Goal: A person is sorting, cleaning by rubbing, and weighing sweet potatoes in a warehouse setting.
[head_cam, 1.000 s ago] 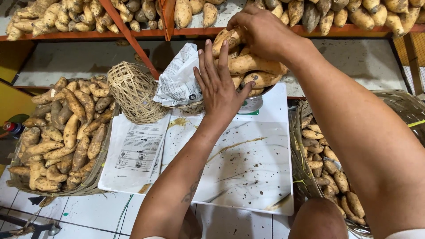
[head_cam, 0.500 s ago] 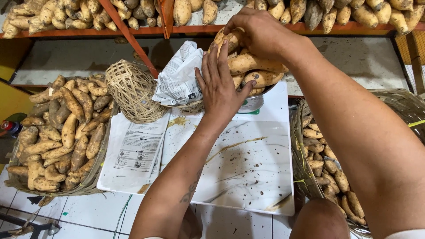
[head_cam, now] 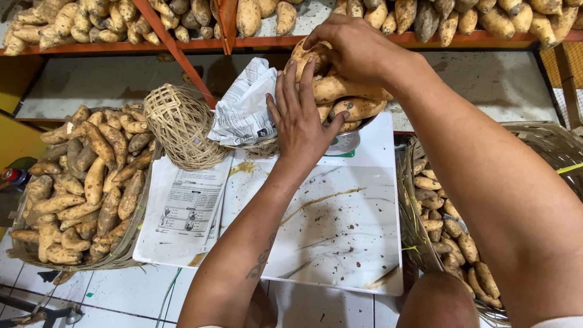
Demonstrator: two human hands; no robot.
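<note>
My right hand (head_cam: 355, 48) grasps the top sweet potato (head_cam: 306, 54) on the pile (head_cam: 346, 97); left hand (head_cam: 300, 118) (fingers spread, released) steadies it.

Bright, even, warm-toned indoor light, source apparently overhead. Soft shadows only: under orange shelf (head_cam: 182, 44) at 11 o'clock, beneath left hand (head_cam: 300, 118) on white board (head_cam: 340, 225), dark patch at 6 o'clock between knees. Mild sheen on board, no harsh glare. Focus sharp at centre; dirt streaks crisp. Right forearm (head_cam: 504, 188) at 4 o'clock looms large, slightly soft. Wide-angle bending at edges, shelf lines slanted.
</note>
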